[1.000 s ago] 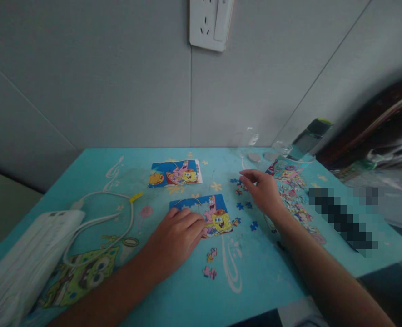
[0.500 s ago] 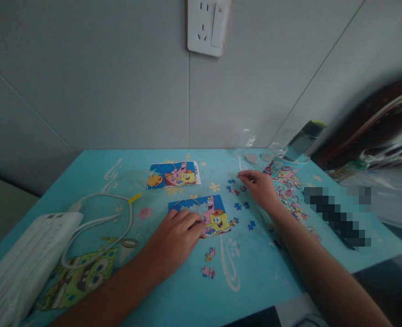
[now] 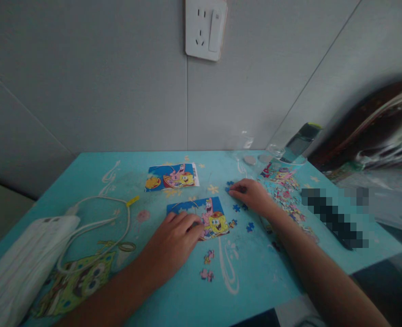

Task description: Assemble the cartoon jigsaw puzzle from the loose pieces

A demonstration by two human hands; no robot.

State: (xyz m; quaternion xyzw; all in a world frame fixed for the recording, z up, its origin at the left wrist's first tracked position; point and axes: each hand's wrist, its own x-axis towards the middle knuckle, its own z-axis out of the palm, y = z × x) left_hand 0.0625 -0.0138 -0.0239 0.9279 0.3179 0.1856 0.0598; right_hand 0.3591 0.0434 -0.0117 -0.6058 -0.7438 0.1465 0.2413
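Observation:
A partly joined jigsaw puzzle (image 3: 217,223) with cartoon figures lies mid-table; gaps show in its blue upper part. My left hand (image 3: 178,236) rests on its lower left with curled fingers, covering that corner and holding it. Farther right, my right hand (image 3: 251,195) is down among loose blue pieces, thumb and forefinger pinched at a blue puzzle piece (image 3: 228,189), which the fingertips partly hide. Other loose pieces include a blue one (image 3: 250,227) and a pink one (image 3: 206,274). Behind the puzzle lies a matching picture card (image 3: 171,176).
A white power strip (image 3: 27,259) and its looped cable (image 3: 130,222) occupy the left side. At right are a heap of mixed pieces (image 3: 289,195), a dark, partly blurred-out object (image 3: 333,220) and a clear tub (image 3: 294,161). A wall with a socket (image 3: 205,32) stands behind.
My right hand has come down and slightly nearer, from above the blue pieces to among them. My left hand stays on the puzzle. The view has shifted slightly.

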